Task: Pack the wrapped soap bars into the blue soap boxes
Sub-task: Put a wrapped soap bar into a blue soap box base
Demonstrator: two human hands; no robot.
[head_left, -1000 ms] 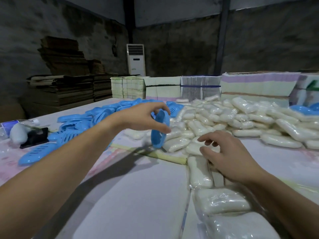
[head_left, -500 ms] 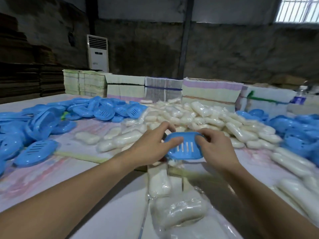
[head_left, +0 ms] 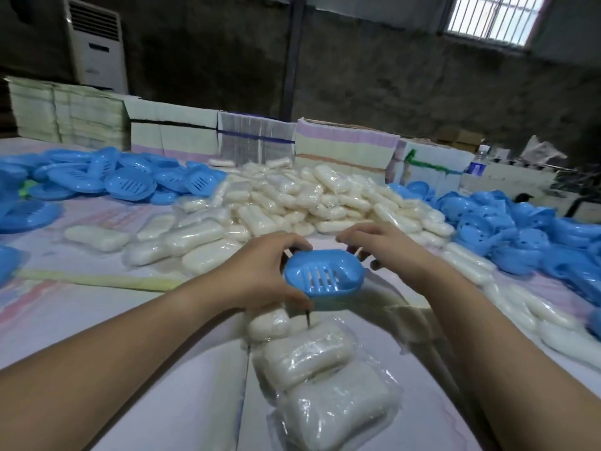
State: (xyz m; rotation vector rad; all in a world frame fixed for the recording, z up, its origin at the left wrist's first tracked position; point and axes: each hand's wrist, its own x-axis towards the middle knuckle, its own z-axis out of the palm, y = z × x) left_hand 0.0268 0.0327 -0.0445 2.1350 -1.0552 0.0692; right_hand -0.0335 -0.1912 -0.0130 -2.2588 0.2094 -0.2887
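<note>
blue plastic is at the centre of the head view: one soap box (head_left: 323,277), slotted side up, is held between both hands just above the table (head_left: 113,320). the left hand (head_left: 260,271) grasps its left end, thumb underneath and fingers curled over the far rim. the right hand (head_left: 383,247) has curled fingers on the far right rim; how firmly it pinches is hard to tell, but the fingertips touch the box.

whether a bar is already inside this box cannot be seen, since only its slotted face shows. judging by the grip, it looks like a box being closed or turned for the next bar.

wrapped bars (head_left: 305,353) lie in the lower centre of the frame, just below the box, still loose in their clear film. a large heap of bars (head_left: 302,203) fills the middle of the frame beyond the hands, with more trailing down the right edge. empty box halves (head_left: 130,183) are piled at the upper left, and another blue pile (head_left: 520,229) sits at the right; whether those are packed or empty is unclear.

as a judgement, the task is far from finished: most bars remain unpacked and plenty of boxes wait. cartons (head_left: 344,146) line the back of the table.
</note>
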